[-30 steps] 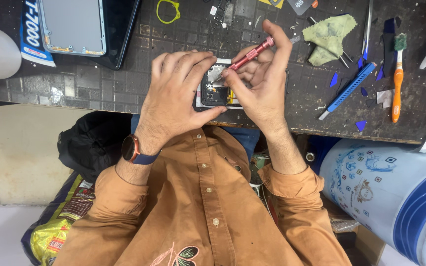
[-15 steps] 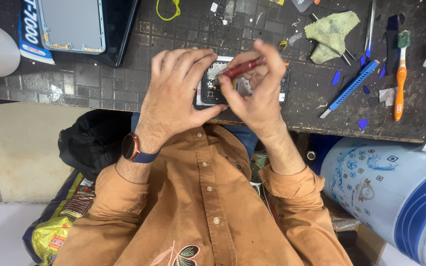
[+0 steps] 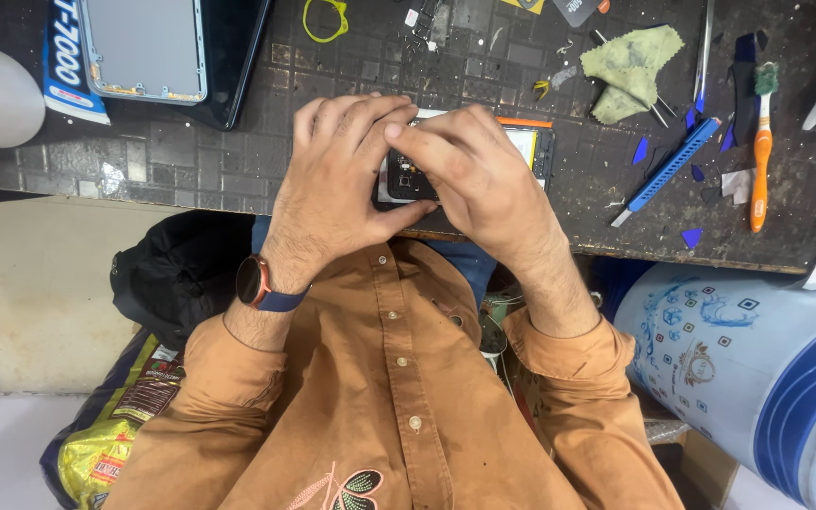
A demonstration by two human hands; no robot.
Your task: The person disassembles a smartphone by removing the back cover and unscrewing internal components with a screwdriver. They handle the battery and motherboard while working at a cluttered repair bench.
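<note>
Curling over the opened phone (image 3: 408, 179) at the bench's (image 3: 191, 161) near edge, the left hand (image 3: 332, 189) gripped its left side, fingers (image 3: 351, 118) bent. The right hand (image 3: 474, 179) covered its middle, fingers closed on it, hiding most of it. Right of them lay a green cloth (image 3: 630, 71), blue cutter (image 3: 668, 170) and orange toothbrush (image 3: 759, 151).
</note>
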